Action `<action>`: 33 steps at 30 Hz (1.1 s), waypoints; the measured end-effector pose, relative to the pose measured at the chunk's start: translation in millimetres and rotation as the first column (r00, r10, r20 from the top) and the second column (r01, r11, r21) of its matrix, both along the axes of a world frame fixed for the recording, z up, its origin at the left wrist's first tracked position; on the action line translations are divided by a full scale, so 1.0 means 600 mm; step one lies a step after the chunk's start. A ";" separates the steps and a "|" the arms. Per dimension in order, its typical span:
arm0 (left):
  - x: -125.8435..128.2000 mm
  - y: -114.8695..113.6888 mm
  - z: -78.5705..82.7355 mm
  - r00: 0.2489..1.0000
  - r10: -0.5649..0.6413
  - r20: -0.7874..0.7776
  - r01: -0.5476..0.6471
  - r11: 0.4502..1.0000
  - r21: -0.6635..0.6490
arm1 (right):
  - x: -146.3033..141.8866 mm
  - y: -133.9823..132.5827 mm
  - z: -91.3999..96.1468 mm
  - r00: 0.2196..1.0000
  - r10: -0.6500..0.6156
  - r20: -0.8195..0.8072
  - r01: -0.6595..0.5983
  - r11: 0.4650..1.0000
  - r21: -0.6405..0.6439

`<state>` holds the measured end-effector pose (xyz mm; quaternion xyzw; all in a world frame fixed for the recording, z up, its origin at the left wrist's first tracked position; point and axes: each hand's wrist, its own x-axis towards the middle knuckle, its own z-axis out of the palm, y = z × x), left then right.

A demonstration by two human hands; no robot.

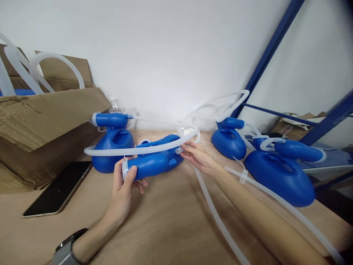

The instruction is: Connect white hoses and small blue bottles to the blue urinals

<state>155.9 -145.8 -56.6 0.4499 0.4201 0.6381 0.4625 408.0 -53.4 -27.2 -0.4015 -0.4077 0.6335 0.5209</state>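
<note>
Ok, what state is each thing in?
Brown cardboard box: open on top.
Rectangular black-screened phone: screen dark, lying flat.
Clear plastic bottle: capped.
Blue plastic cylinder with white rim: held in left hand.
Translucent plastic hose end: in right hand, apart from cylinder's nozzle.

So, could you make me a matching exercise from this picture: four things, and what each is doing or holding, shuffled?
1. Phone
2. Box
3. Left hand
4. Right hand

A. Holds a tube end
B. Has tubes rising from it
C. Lies flat on the table
D. Grips a blue part

Pairs: 1-C, 2-B, 3-D, 4-A
</note>
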 end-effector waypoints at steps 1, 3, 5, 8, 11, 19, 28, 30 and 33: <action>0.000 0.000 0.001 1.000 0.021 -0.012 -0.021 1.000 0.020 | -0.005 0.001 -0.002 1.000 0.012 0.010 -0.012 1.000 -0.001; -0.001 0.001 0.003 0.997 0.058 -0.054 -0.055 0.997 0.062 | -0.016 -0.002 -0.009 0.999 0.037 0.015 -0.037 0.999 0.015; -0.004 0.003 0.004 0.991 0.084 -0.109 -0.073 0.992 0.099 | -0.028 -0.007 -0.020 0.999 0.036 -0.001 -0.036 0.999 0.040; -0.010 0.009 0.001 0.980 0.105 -0.170 -0.085 0.989 0.119 | -0.041 -0.012 -0.042 1.000 -0.009 -0.030 0.011 0.998 0.069; -0.017 0.012 -0.005 0.967 0.122 -0.223 -0.096 0.988 0.123 | -0.048 -0.013 -0.066 0.998 -0.037 -0.044 0.041 0.995 0.088; -0.022 0.007 -0.030 0.953 0.093 -0.289 -0.062 0.991 0.117 | -0.046 -0.019 -0.097 0.997 -0.028 -0.076 0.037 0.992 0.122; -0.017 -0.002 -0.010 0.921 0.155 -0.357 -0.121 0.986 0.116 | -0.047 -0.028 -0.092 0.999 0.033 0.037 -0.038 0.990 0.138; -0.014 -0.006 -0.005 0.911 0.163 -0.379 -0.127 0.985 0.117 | -0.045 -0.028 -0.090 0.997 0.019 0.069 -0.031 0.984 0.175; -0.013 -0.009 0.001 0.888 0.189 -0.419 -0.141 0.980 0.142 | -0.040 -0.029 -0.088 0.995 -0.003 0.099 -0.020 0.973 0.229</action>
